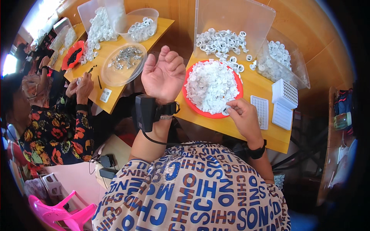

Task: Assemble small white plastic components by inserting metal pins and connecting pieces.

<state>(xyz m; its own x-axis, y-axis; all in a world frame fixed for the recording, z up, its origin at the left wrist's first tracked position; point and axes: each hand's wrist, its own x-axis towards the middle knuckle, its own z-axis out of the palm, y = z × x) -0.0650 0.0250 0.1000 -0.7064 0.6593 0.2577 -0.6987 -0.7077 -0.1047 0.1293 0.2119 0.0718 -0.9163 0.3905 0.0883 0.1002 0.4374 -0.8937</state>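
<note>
My left hand [163,75] is raised beside the near table, palm up, with fingers loosely curled and nothing in it. A black device is strapped to that wrist. At the right front rim of a red bowl [241,86], my right hand [244,117] pinches a small white ring-shaped plastic part [226,111] between thumb and fingertips. A heap of small white plastic pieces [212,86] fills the bowl. Behind it, many white rings [221,40] spill out of a tipped clear bin [235,15] onto the wooden table [275,134].
Right of the bowl lie a white gridded tray [260,111] and stacked white trays [285,93]. Another clear bin [298,73] of white parts stands behind them. At the left table, a co-worker's hands [82,87] work near a clear lid [109,79] with metal parts. A pink chair [63,211] stands lower left.
</note>
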